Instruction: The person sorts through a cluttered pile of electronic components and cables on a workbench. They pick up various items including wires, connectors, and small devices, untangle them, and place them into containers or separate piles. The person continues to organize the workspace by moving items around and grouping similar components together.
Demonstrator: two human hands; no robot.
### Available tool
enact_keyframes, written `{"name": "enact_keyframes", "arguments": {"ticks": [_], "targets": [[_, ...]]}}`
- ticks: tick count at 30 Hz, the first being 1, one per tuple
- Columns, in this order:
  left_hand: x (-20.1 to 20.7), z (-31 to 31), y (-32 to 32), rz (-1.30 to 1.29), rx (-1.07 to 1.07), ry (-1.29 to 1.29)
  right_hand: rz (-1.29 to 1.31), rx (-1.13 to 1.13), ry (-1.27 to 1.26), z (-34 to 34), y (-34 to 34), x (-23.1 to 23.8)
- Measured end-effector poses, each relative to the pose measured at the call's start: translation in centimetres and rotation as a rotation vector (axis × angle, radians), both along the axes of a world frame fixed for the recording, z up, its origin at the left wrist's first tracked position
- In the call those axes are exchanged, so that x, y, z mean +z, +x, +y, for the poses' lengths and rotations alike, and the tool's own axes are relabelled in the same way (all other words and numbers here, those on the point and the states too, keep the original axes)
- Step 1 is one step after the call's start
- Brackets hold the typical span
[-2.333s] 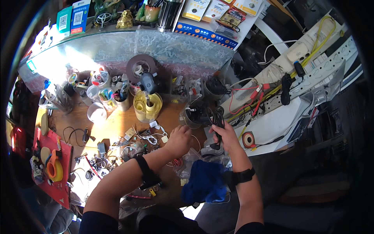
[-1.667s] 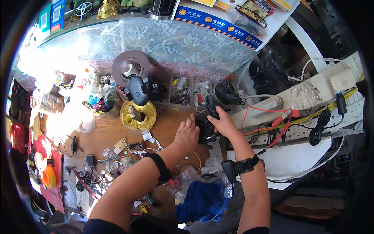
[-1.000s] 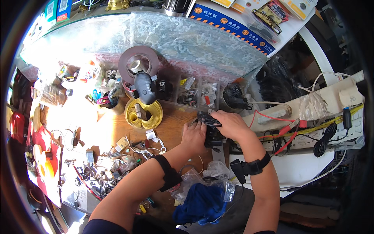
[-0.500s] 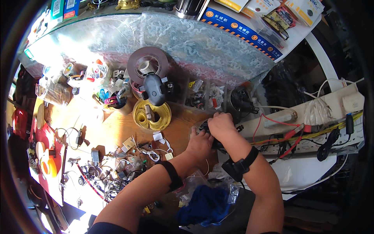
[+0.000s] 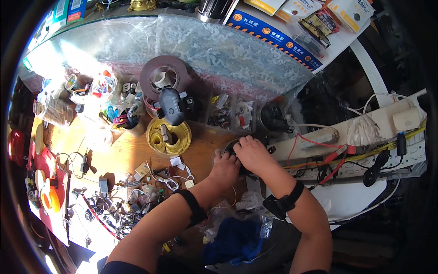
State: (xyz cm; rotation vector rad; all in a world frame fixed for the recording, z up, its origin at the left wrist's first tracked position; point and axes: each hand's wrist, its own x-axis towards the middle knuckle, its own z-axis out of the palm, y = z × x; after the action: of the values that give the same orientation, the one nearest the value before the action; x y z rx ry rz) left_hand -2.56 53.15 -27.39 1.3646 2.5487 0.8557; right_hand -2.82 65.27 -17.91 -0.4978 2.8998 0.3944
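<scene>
Side by side at the right end of the wooden desk, my left hand (image 5: 226, 168) and my right hand (image 5: 252, 153) work on a black object (image 5: 245, 172). Both sets of fingers curl over it and cover most of it, so its kind cannot be made out. My right hand lies across its upper part, while the left presses in from the near left side. Thin clear plastic shows beside the left fingertips. Just behind the hands stands a round container with black cables (image 5: 272, 119). A roll of yellow strap or tape (image 5: 169, 142) lies to their left.
A black phone holder (image 5: 172, 107) stands before a large brown tape roll (image 5: 147, 77). Tangled cables and small parts (image 5: 132, 196) cover the desk's left. A blue cloth (image 5: 232, 239) lies below my arms. To the right runs a cable-laden white ledge (image 5: 301, 153).
The whole view has shifted slightly, so the desk's things sit further left. My hands stay on the black object, with the right fingers a little more spread over it.
</scene>
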Motion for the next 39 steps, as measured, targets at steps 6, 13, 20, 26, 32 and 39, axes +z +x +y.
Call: {"name": "enact_keyframes", "arguments": {"ticks": [6, 13, 20, 26, 32, 39], "targets": [[-0.4, -0.3, 0.3, 0.068, -0.020, 0.043, 0.008, 0.043, 0.020, 0.4, -1.3, -3.8], [-0.2, -0.6, 0.3, 0.129, -0.041, 0.019, 0.229, -0.025, -0.273, 1.1, 0.8, -2.6], [1.4, -1.9, -0.9, -0.087, -0.153, 0.069, 0.257, -0.014, -0.252, 1.8, 0.8, -4.5], [4.8, -16.3, -2.2, -0.420, 0.021, 0.203, 0.456, -0.062, -0.389, -0.5, 2.6, -2.3], [4.8, -33.8, 4.7, -0.732, 0.451, 0.121, 0.327, -0.374, -0.898, -10.0, 12.6, -5.4], [0.7, -44.3, 13.8, -0.989, 0.773, 0.277, 0.157, -0.777, -0.468, -18.0, 18.7, -14.7]]}}
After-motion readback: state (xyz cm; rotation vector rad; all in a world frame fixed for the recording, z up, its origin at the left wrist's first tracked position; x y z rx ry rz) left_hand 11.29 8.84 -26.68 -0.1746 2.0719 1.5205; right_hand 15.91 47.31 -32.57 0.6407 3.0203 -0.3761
